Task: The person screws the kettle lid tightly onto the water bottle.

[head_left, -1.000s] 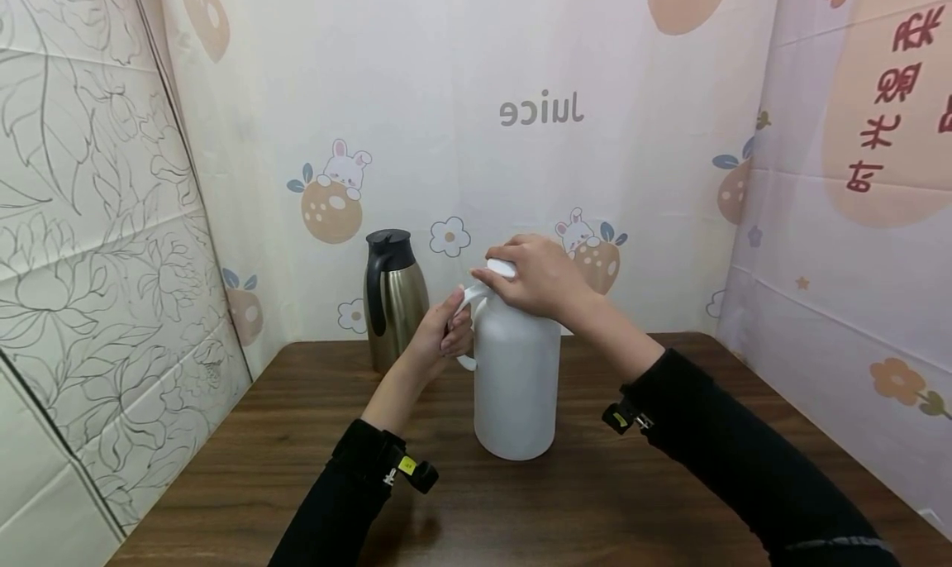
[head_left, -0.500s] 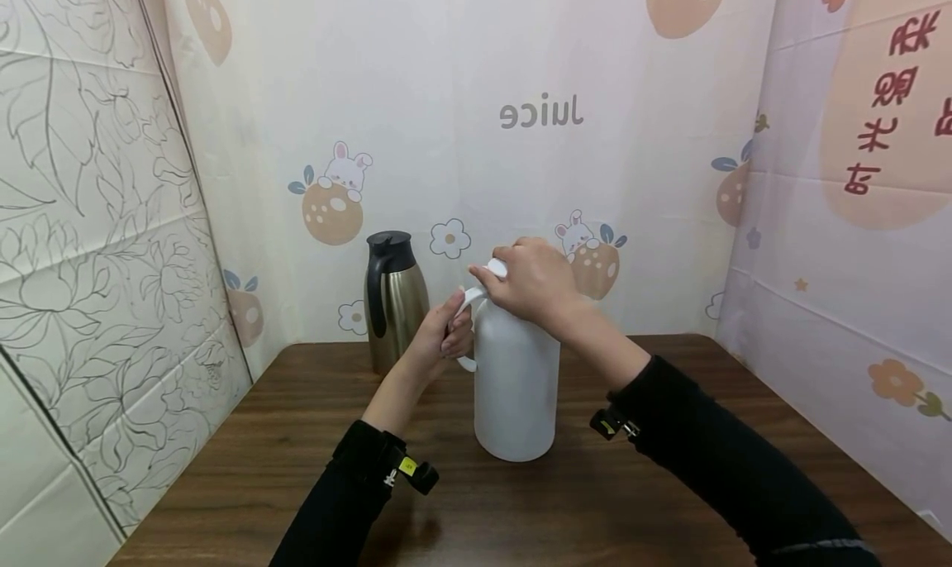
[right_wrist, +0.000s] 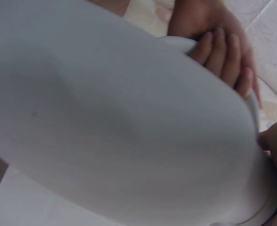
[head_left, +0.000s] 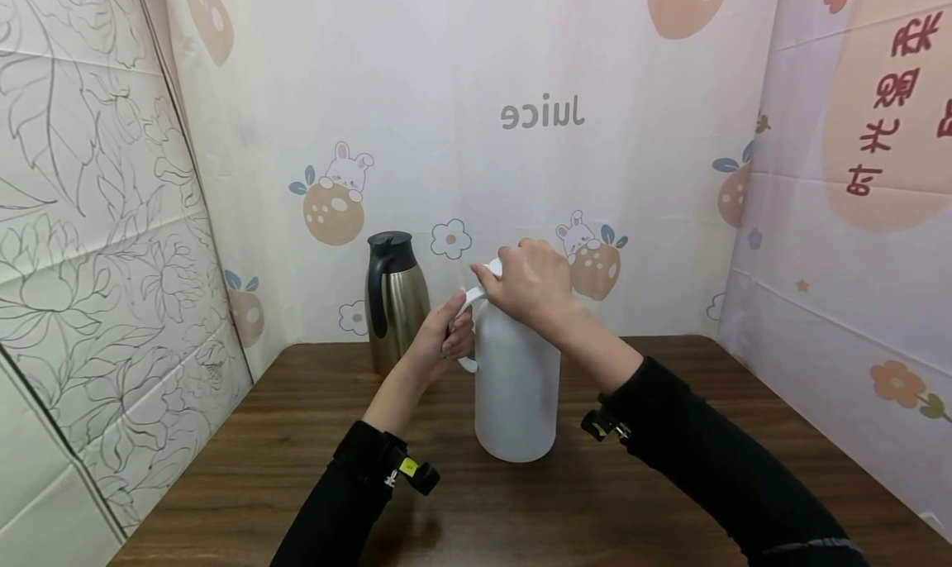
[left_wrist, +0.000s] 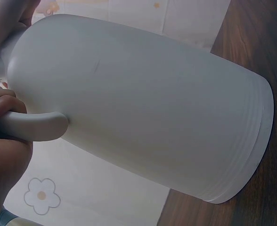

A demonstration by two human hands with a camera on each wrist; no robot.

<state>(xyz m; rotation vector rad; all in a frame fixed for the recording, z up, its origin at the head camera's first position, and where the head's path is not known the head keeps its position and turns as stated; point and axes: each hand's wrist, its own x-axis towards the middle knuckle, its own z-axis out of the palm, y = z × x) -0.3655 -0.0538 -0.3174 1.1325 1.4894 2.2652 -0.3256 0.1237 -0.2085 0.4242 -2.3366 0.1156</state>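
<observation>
A white thermos jug [head_left: 516, 393] stands upright on the wooden table in the head view. My left hand [head_left: 442, 335] grips its handle [left_wrist: 44, 126], with the fingers wrapped round and the thumb up along the top. Over the jug's top, my right hand [head_left: 531, 282] holds the white lid [head_left: 494, 267], most of which the palm and fingers cover. In the right wrist view the jug's body fills much of the picture, and the left fingers [right_wrist: 218, 59] show curled at the handle.
A gold thermos jug [head_left: 402, 302] with a black lid and handle stands behind the left hand, near the back edge of the table [head_left: 297, 435]. Printed cloth walls [head_left: 461, 162] enclose the table at the back and both sides.
My right hand has turned on the lid, its wrist and forearm swinging left and slightly down. The lid shows less between the fingers. The left hand and jug have stayed in place.
</observation>
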